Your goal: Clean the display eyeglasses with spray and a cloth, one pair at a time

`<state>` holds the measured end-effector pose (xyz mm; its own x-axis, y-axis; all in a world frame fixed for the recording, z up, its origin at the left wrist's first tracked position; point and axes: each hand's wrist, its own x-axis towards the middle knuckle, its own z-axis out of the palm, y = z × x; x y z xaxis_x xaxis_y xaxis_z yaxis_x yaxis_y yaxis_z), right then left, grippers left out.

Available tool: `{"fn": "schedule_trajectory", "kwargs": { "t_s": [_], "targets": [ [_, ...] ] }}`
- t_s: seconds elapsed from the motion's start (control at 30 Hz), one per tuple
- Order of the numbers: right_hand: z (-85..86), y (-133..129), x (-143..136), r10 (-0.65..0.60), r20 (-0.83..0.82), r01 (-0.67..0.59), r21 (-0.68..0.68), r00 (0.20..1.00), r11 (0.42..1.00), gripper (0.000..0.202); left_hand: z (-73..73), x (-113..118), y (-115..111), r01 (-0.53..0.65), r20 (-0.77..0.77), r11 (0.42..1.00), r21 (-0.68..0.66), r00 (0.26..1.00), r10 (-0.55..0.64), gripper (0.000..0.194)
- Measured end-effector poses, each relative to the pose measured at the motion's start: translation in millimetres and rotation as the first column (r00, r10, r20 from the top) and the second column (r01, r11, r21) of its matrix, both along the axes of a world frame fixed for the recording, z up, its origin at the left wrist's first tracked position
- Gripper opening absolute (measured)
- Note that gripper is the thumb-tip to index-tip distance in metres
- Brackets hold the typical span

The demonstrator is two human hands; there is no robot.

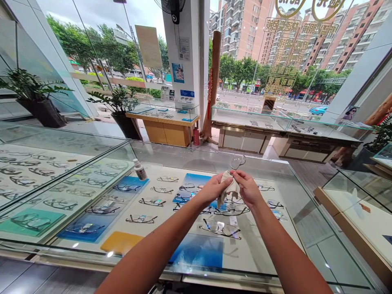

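Note:
Over the glass display counter, both of my hands meet in front of me. My left hand is closed on a pale beige cleaning cloth, which hangs down in folds between the hands. My right hand pinches a pair of thin-rimmed eyeglasses beside the cloth. One lens of the glasses sticks up above the fingers; the cloth and fingers hide much of the rest. A small white spray bottle stands on the counter glass to the left.
Under the glass lie several rows of eyeglasses, some on blue cards. An orange-yellow sheet is near the front edge. Another display case stands at right. Beyond are a wooden cabinet, a fire extinguisher and potted plants.

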<state>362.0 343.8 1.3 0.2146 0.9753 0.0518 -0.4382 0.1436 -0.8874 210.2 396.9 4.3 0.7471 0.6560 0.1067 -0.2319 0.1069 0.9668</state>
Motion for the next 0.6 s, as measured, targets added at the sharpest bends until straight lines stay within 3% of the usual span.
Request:
{"fn": "schedule_trajectory", "kwargs": {
  "t_s": [0.27, 0.53, 0.6],
  "targets": [
    [-0.3, -1.5, -2.5, -0.066, 0.122, 0.054, 0.097, 0.99, 0.994, 0.028, 6.8, -1.1, -1.2, -0.094, 0.017, 0.994, 0.057, 0.996, 0.093, 0.066],
    [6.8, -4.5, -0.1, -0.088, 0.012, 0.088, -0.044, 0.996, 0.995, 0.038, 5.2, -7.5, 0.2, 0.095, -0.012, 0.994, 0.05, 0.995, -0.094, 0.061],
    [8.1, -5.1, -2.5, -0.052, 0.003, 0.052, -0.049, 0.999, 0.997, 0.039, 2.9, -4.9, -0.1, 0.084, -0.004, 0.995, 0.059, 0.996, -0.084, 0.063]
  ]
}}
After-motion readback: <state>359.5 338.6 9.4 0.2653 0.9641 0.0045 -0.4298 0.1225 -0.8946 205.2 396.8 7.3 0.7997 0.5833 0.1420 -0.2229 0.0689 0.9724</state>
